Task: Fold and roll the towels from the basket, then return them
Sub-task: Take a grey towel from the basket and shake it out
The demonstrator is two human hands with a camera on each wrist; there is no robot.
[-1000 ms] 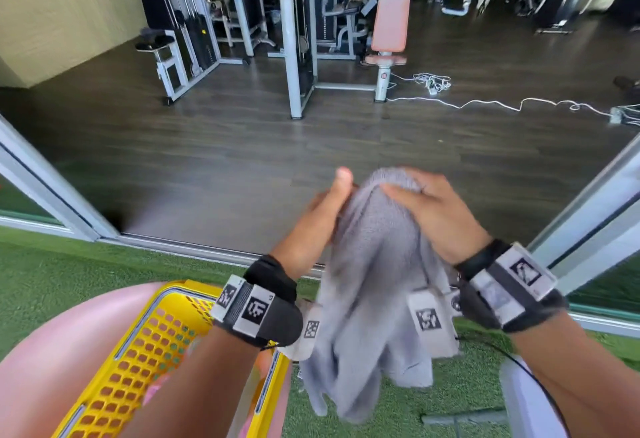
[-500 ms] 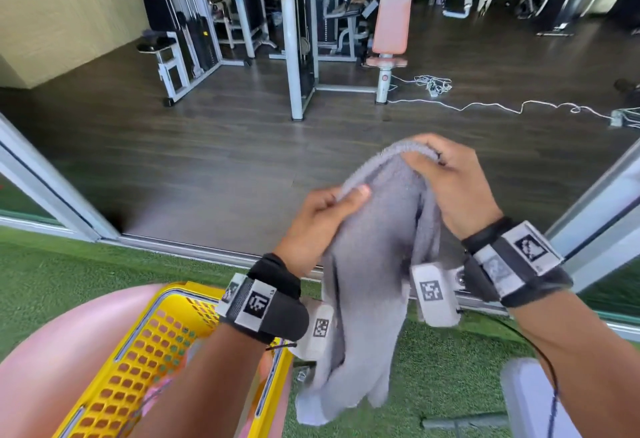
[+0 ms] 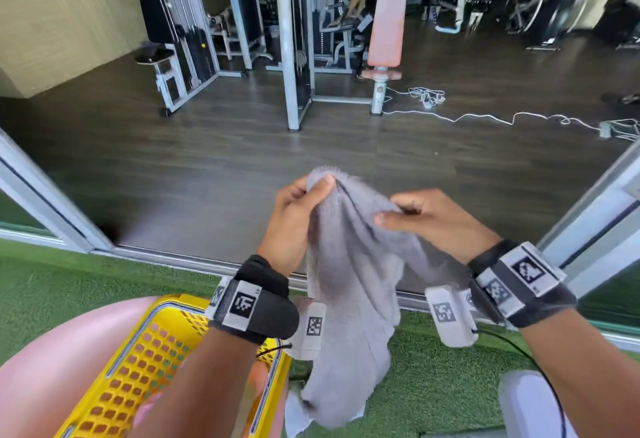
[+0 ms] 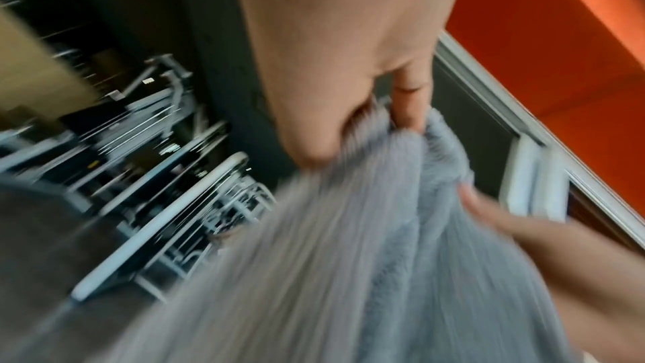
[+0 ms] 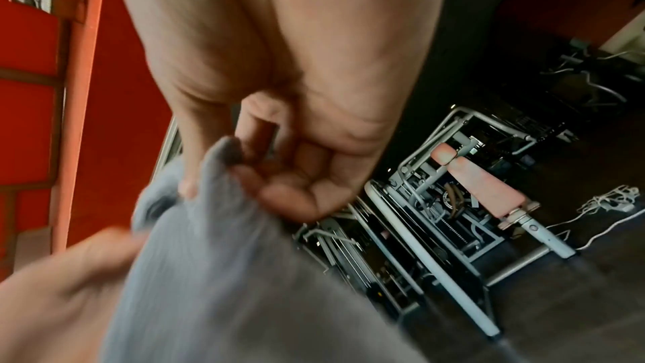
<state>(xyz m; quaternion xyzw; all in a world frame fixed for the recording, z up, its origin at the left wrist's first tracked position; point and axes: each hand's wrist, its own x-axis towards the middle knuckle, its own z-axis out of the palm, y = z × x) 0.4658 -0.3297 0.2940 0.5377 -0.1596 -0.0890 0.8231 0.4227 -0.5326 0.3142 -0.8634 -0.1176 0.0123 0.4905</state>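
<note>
Gym floor (image 3: pixel 207 167) beyond — both hands (image 3: pixel 294 219) (image 3: pixel 436 219) pinch grey towel (image 3: pixel 349 285) above yellow basket (image 3: pixel 138 361).

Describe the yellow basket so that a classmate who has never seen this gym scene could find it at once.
Start at the green turf in front of the sliding-door track. At the lower left, under the left hand's forearm, sits the yellow basket. Its bright yellow walls pierced with a grid of holes set it apart from the hanging grey towel beside it.
</note>
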